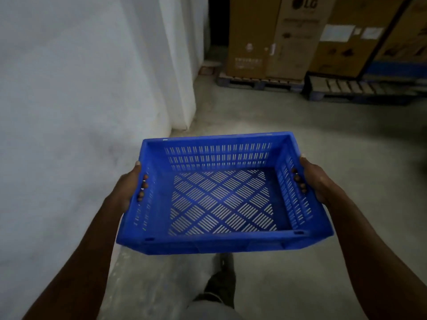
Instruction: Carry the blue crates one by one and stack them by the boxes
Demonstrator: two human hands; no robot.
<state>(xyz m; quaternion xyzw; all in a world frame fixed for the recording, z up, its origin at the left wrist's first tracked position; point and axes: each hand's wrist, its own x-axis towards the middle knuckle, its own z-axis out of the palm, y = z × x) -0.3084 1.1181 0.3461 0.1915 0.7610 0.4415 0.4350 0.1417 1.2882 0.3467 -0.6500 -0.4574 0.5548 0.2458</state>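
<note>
Both forearms are bare to the near edge of the view, with no sleeve, watch or band showing. The left hand (pixel 129 188) and right hand (pixel 317 181) wear no gloves or rings. Below, a dark shoe (pixel 221 282) shows, with pale grey cloth (pixel 208 310) at the near edge.

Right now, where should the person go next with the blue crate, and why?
Probably keep walking straight ahead toward the boxes. Both the left hand and the right hand hold the empty crate up off the floor, one at each side, and the boxes on their pallets are some way ahead. No stack of crates shows yet, so it is too soon to set this one down.
</note>
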